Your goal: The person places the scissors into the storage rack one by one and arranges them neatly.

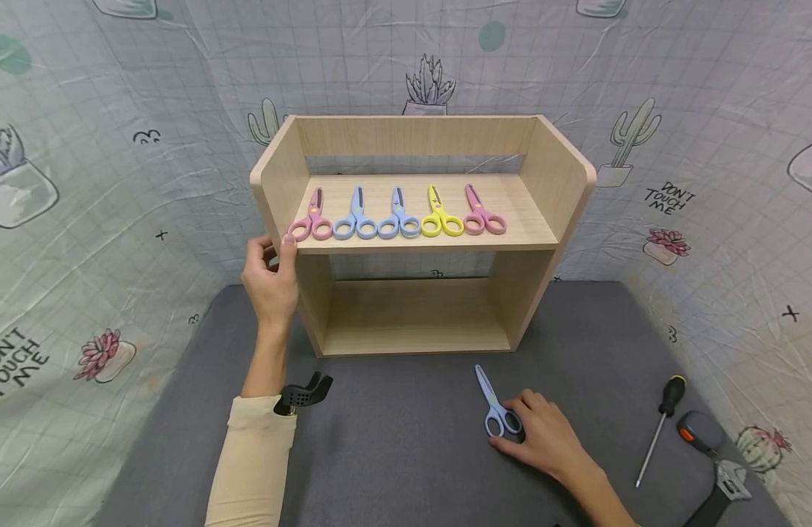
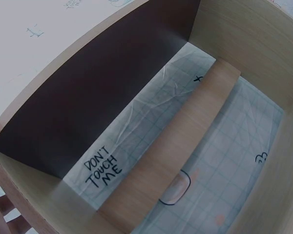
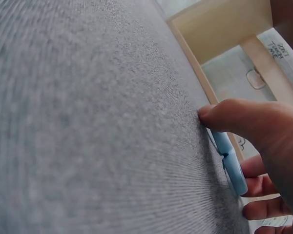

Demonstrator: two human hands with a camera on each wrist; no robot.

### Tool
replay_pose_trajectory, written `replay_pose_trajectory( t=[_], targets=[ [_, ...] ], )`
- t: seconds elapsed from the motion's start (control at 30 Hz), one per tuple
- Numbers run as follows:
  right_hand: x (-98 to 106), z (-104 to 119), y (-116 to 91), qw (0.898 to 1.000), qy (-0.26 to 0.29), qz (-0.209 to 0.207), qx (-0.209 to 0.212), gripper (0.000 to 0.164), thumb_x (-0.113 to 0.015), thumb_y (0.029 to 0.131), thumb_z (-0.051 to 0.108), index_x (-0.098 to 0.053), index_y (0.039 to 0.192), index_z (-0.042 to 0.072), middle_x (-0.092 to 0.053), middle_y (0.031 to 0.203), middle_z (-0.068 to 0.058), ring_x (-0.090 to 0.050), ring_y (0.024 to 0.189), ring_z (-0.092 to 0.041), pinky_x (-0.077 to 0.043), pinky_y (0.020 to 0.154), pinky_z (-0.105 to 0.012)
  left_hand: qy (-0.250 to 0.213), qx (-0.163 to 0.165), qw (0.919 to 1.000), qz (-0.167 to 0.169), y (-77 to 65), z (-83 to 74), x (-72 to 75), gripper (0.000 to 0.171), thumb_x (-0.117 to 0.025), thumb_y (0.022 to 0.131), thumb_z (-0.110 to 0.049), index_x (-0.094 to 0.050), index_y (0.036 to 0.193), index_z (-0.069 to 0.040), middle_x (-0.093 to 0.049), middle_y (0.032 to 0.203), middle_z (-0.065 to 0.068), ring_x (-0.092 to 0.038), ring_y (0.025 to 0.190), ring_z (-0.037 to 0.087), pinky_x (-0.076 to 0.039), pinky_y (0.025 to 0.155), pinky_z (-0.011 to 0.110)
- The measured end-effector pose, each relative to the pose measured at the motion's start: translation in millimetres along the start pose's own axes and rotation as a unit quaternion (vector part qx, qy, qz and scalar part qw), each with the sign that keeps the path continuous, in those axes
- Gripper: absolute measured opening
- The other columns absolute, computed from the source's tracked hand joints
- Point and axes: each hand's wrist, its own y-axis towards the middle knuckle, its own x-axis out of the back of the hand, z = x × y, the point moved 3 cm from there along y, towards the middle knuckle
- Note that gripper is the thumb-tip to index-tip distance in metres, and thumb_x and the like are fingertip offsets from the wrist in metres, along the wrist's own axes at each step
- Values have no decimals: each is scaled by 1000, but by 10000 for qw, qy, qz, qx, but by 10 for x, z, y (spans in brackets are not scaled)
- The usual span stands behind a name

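My left hand (image 1: 271,282) grips the front left edge of a light wooden two-tier shelf (image 1: 425,247), the thumb near the upper board. In the left wrist view only part of that hand shows at the left edge, against the shelf (image 2: 244,24). My right hand (image 1: 547,435) pinches blue scissors (image 1: 488,391) by their handle loops, thumb and fingers on opposite sides. The blades point toward the shelf, over the grey tabletop. In the right wrist view the thumb and fingers of the right hand (image 3: 278,141) lie about the blue handles (image 3: 229,161).
On the upper board lie pink scissors (image 1: 311,219), two blue pairs (image 1: 356,219) (image 1: 398,219), yellow scissors (image 1: 441,218) and another pink pair (image 1: 482,216). A screwdriver (image 1: 671,399), a tape measure (image 1: 701,432) and an adjustable wrench (image 1: 725,487) lie at the right. Patterned cloth surrounds the table.
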Motion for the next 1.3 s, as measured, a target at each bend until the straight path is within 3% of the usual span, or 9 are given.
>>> replay_pose_trajectory(
  t=[0.13, 0.4, 0.63, 0.9, 1.17, 1.3],
  targets=[
    [-9, 21, 5, 9998, -37, -149, 93, 55, -84, 66, 54, -70, 98, 12, -57, 92, 5, -55, 83, -15, -46, 71, -37, 0, 32, 10000, -29, -9, -42, -6, 36, -65, 94, -24, -61, 110, 8, -61, 94, -7, -61, 82, 1, -48, 69, 16],
    [-24, 30, 13, 9994, -18, -337, 116, 53, -85, 61, 48, -68, 95, 11, -55, 89, 5, -54, 78, -13, -46, 69, -35, 9, 20, 10000, -16, -94, -349, -1, 32, -62, 94, -18, -61, 108, 11, -60, 91, -8, -59, 79, -4, -47, 70, 15],
    [-16, 18, 27, 9993, 35, -361, 115, 52, -85, 61, 47, -70, 95, 11, -54, 87, 5, -52, 75, -11, -42, 67, -31, -36, 5, 10000, 2, -105, -402, 3, 33, -63, 94, -16, -59, 109, 14, -59, 91, -8, -58, 79, -4, -47, 70, 15],
    [11, 26, 43, 9979, 115, -593, 236, 54, -85, 58, 47, -70, 94, 11, -54, 88, 5, -51, 74, -10, -40, 67, -29, -57, 7, 10000, -9, -87, -374, -5, 33, -64, 94, -18, -59, 107, 12, -61, 93, -6, -60, 81, -2, -48, 71, 15],
    [56, 48, 67, 9962, 153, -764, 394, 54, -83, 58, 47, -70, 96, 11, -57, 90, 5, -52, 72, -7, -38, 67, -28, 72, -22, 9999, -81, 12, 1, -13, 34, -65, 94, -23, -61, 110, 7, -62, 95, -4, -62, 83, 1, -48, 70, 15],
    [101, 64, 100, 9951, 180, -850, 470, 56, -83, 58, 48, -70, 98, 10, -58, 91, 4, -54, 74, -9, -39, 68, -28, 42, -19, 10000, -69, 12, 17, -4, 34, -66, 94, -23, -61, 109, 7, -61, 93, -7, -62, 82, 2, -49, 69, 15]
  ],
)
